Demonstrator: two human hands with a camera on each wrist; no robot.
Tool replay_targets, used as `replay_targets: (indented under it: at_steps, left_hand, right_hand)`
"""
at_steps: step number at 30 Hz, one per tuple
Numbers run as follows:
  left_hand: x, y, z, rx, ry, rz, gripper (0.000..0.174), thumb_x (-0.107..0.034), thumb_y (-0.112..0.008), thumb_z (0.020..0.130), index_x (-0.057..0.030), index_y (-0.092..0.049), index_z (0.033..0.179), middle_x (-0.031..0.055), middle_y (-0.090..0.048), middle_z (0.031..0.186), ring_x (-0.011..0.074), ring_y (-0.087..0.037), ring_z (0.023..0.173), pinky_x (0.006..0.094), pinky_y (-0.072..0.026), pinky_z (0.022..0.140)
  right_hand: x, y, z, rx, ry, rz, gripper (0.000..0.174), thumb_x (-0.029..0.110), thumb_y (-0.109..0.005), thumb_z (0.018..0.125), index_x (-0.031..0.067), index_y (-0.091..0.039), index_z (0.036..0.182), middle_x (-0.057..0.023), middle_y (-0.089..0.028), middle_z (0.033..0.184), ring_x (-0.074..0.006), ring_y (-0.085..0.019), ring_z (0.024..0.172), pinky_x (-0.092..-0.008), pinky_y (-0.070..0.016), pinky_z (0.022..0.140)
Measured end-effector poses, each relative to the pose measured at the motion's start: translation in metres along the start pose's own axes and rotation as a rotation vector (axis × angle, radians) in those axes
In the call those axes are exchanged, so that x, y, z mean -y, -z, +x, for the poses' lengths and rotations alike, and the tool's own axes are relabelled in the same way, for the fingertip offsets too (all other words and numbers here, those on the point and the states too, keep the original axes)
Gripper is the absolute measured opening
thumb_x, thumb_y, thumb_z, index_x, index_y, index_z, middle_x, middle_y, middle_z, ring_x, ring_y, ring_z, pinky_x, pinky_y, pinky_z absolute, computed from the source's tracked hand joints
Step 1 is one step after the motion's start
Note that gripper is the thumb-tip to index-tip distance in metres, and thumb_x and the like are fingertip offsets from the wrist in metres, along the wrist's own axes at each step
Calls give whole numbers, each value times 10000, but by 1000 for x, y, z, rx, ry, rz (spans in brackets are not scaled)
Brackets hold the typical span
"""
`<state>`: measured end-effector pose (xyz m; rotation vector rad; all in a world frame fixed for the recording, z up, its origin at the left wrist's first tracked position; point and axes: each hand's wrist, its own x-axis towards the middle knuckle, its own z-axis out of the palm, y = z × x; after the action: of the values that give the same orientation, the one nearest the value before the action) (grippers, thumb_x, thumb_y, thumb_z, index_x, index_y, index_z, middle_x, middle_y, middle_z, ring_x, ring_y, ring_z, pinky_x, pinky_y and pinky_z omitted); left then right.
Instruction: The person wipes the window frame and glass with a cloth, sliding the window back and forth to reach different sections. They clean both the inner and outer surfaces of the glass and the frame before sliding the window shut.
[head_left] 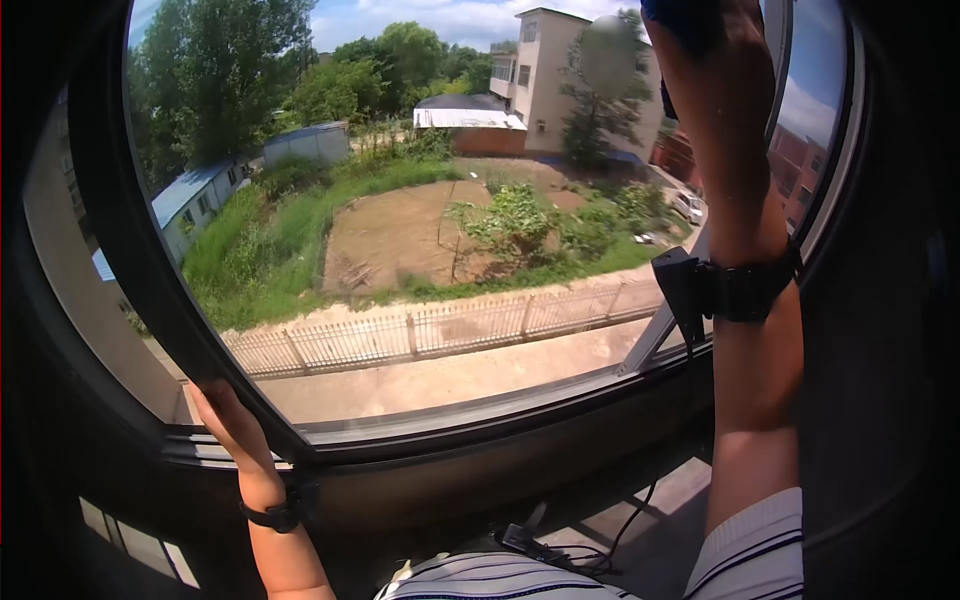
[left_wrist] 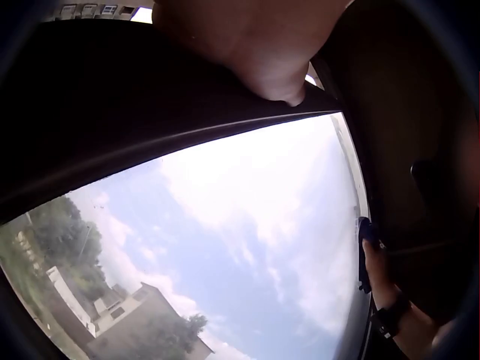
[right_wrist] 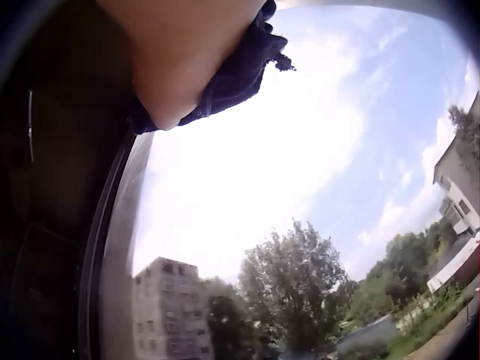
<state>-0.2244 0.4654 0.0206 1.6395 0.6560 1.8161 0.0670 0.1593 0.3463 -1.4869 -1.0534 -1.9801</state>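
A dark blue cloth [right_wrist: 241, 79] is seen beneath the right grip [head_left: 728, 85]; the window frame [head_left: 155, 260] is touched by the left grip [head_left: 232, 420]. Whether either is closed cannot be told.

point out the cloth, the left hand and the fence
Cloth [right_wrist: 238, 79]: right wrist view, on its dark middle folds.
Left hand [head_left: 236, 426]: head view, on the middle of the hand.
Fence [head_left: 411, 335]: head view, on a post near its middle.

Bare left hand [head_left: 234, 428] against dark-framed glass window [head_left: 128, 230], lower left, left forearm [head_left: 287, 555] slanting up; bare right hand [head_left: 728, 60] at window's upper right, right arm [head_left: 757, 385] near-vertical.
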Motion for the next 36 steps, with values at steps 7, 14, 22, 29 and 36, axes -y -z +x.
replay_targets:
  at_steps: [7, 14, 22, 29, 36]
  left_hand:
    - [-13, -5, -3, -13, -38, -26, 398, -320, -418, 1017, 8, -520, 1219, 17, -538, 928, 107, -473, 829, 252, -393, 768]
    - [-17, -4, -3, -18, -72, 56, 243, -170, -446, 986, 4, -543, 1126, 25, -521, 860, 114, -458, 778, 253, -390, 729]
    - [-3, -5, 2, 16, 24, -213, 597, -496, -284, 1031, 13, -520, 1235, 70, -599, 1071, 145, -539, 973, 274, -402, 893]
    - [-13, -13, 1, -16, -25, -226, 505, -400, -286, 1046, 20, -545, 1155, 93, -622, 945, 173, -588, 886, 274, -440, 810]
    - [-25, -10, 2, 55, -67, -148, 462, -376, -293, 1049, 5, -543, 1127, 103, -615, 914, 163, -570, 833, 287, -442, 755]
  right_hand:
    - [111, -7, -11, -141, 175, 46, 524, 174, -719, 757, 169, -594, 1266, -108, -636, 1211, -301, -595, 1122, -409, -411, 991]
    - [216, 43, -238, 406, 567, 414, 368, 298, -469, 941, 277, -555, 1298, 28, -444, 1465, -164, -442, 1331, -430, -160, 1175]
    - [170, 68, -263, 760, 879, 589, 394, 222, -481, 904, 237, -535, 1294, 12, -454, 1459, -148, -448, 1321, -428, -217, 1164]
    - [141, 67, -192, 546, 454, 400, 257, 224, -585, 877, 265, -631, 1126, -53, -564, 1340, -252, -510, 1260, -520, -270, 1123]
    - [232, 47, -168, 557, 529, 572, 367, 178, -521, 886, 276, -589, 1232, -20, -488, 1426, -215, -456, 1318, -480, -267, 1138]
